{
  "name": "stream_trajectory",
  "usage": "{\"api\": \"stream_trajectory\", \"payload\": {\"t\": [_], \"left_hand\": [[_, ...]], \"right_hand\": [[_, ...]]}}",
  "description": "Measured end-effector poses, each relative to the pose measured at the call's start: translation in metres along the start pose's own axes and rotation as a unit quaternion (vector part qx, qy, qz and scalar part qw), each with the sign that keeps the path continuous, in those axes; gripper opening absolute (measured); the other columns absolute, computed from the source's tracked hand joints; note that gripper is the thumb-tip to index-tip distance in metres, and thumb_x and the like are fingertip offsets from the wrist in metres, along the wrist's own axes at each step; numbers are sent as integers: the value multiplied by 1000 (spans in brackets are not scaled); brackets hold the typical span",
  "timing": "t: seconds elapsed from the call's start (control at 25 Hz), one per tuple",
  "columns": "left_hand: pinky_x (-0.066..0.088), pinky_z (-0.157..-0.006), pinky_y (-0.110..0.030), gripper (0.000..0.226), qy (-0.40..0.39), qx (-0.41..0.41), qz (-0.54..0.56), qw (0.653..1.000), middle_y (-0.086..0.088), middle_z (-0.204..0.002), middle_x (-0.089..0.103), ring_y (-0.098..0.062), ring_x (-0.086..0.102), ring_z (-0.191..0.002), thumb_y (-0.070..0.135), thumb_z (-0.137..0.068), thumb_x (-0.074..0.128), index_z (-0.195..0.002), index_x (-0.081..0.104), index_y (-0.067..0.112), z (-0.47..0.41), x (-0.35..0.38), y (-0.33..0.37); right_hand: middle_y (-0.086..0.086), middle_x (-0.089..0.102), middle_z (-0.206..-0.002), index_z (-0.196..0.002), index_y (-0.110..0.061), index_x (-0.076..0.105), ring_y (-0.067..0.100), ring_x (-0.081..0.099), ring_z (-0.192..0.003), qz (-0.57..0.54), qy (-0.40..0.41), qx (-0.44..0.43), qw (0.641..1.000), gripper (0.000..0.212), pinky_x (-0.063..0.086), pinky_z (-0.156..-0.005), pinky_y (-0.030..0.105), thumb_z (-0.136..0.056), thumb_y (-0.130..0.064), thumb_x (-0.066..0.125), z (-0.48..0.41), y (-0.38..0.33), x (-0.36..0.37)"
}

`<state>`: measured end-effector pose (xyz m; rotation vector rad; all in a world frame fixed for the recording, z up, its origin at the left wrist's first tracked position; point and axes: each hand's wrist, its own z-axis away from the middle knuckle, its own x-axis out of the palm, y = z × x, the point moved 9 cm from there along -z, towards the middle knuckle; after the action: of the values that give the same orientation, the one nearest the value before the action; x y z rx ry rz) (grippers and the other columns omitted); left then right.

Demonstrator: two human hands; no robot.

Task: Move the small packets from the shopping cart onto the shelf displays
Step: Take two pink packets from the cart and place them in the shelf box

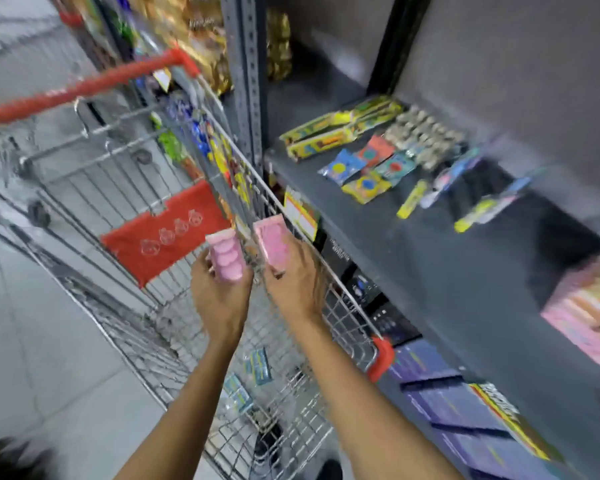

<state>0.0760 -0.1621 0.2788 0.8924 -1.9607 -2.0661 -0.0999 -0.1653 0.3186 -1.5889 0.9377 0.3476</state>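
Head view: left hand pinching pink blister packet, right hand gripping flat pink packet, above wire shopping cart. Risk: loose fingertip grips could drop packets before dark grey shelf.

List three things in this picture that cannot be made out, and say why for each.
- Head view: printing on the pink packets in the left hand and right hand, lost to motion blur.
- Price label text, too small and blurred.
- Pink box, cut off by the right edge.

shelf front: bare | back: small packets | cart rim alongside
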Motion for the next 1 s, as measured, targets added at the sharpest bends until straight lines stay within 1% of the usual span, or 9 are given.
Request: {"api": "stream_trajectory", "payload": {"t": [0.12,0.28,0.4,0.48,0.6,0.68,0.76,0.88,1.0], "left_hand": [[53,-85,-38,57,-28,58,7,998,-4,-113,65,-19,62,-99,28,-70,77,-120,51,21,20,3,65],[49,-73,-24,52,-167,159,30,973,11,-98,60,4,59,-86,32,-70,76,-115,51,30,66,57,148],[44,-70,-25,46,-297,188,15,936,8,-97,65,-15,65,-88,36,-64,71,-106,53,32,127,125,197],[47,-72,-27,48,-385,192,5,903,1,-103,70,-23,67,-91,31,-59,74,-104,54,32,183,170,221],[52,-79,-29,52,-474,167,4,865,-2,-99,73,-23,68,-94,24,-59,79,-105,57,30,253,221,239],[53,-82,-30,55,-509,177,-17,842,-6,-102,73,-24,67,-97,29,-61,80,-110,57,22,289,251,246],[54,-83,-37,51,-536,202,-53,818,-10,-103,72,-28,66,-98,33,-66,77,-110,57,16,313,274,250],[53,-80,-36,46,-535,235,-116,804,-13,-104,71,-32,65,-99,31,-71,73,-109,58,11,327,300,246],[52,-84,-36,44,-540,231,-94,804,-13,-107,68,-30,64,-100,32,-73,74,-110,61,12,328,315,242]], "right_hand": [[8,63,-114,-118,-15,56,26,61,-102,-32,88,11,996,51,51,-78,35,-70,-21,73,-3,-14,-77],[5,63,-104,-103,-15,65,23,62,-93,-41,209,33,976,39,53,-70,34,-66,-19,77,5,11,-186],[5,62,-104,-97,-19,67,22,64,-88,-27,289,132,948,31,51,-70,32,-67,-21,76,29,67,-271],[9,61,-111,-98,-20,67,28,65,-92,12,320,201,926,29,51,-72,34,-70,-22,74,52,110,-322],[14,51,-133,-114,-17,61,31,55,-114,88,292,274,912,40,50,-83,40,-77,-29,70,79,164,-368],[16,49,-134,-115,-15,60,30,50,-120,110,284,284,909,41,47,-89,38,-78,-29,70,91,189,-387],[15,55,-126,-108,-16,64,30,55,-113,129,287,313,896,35,49,-82,38,-78,-32,70,100,206,-398],[16,57,-120,-105,-14,66,31,59,-103,124,278,346,887,32,51,-78,38,-79,-32,68,102,223,-402],[20,58,-112,-105,-12,66,34,59,-97,127,274,307,902,26,51,-77,39,-82,-26,65,95,222,-405]]}}
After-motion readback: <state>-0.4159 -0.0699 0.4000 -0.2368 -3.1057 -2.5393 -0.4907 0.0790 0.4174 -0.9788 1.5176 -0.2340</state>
